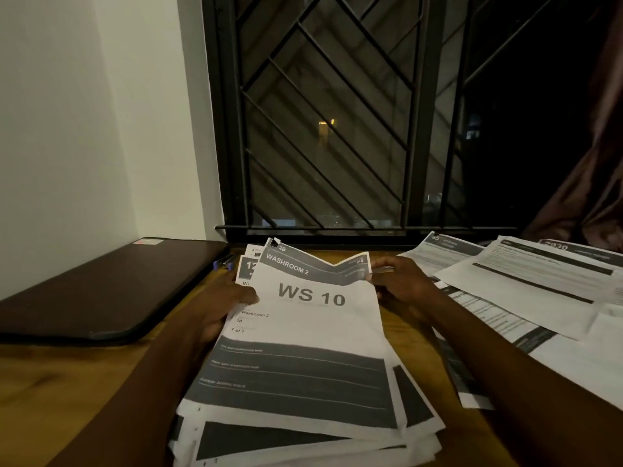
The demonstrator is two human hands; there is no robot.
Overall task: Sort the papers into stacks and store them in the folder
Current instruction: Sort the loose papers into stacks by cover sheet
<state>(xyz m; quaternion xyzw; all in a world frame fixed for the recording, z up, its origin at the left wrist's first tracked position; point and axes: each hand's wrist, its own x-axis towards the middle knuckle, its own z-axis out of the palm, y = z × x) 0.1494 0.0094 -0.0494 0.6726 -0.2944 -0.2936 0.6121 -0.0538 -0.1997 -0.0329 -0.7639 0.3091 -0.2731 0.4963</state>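
Closest to the person, a messy pile of papers [303, 429] lay on the brown wooden table [84, 382]. The sheets were white with dark gray bands, and their edges did not line up. Both bare arms reached forward, one on each side of the pile.

The top sheet [313, 325] had "WS 10" on it in big letters and "WASHROOM 2" in a gray band at its far end. The left hand [229, 305] held the left edge of this sheet. Its thumb pressed on top, and its fingers curled under, out of sight. The right hand [401, 281] pinched the far right corner of the same sheet between thumb and fingers. The far end of the sheet was lifted off the pile and bent a little in the middle. More sheets peeked out behind it on the left.

To the left, a dark flat case [108, 291] lay shut on the table, near the pile but not touching it. I could not tell if it was the folder. A small blue pen [224, 262] lay between the case and the pile.

To the right, more papers [539, 298] were spread out, lying over one another.

Behind the table stood a window with black bars [337, 129], all dark outside. A white wall [84, 112] was on the left, and a brown curtain [600, 163] hung on the right.
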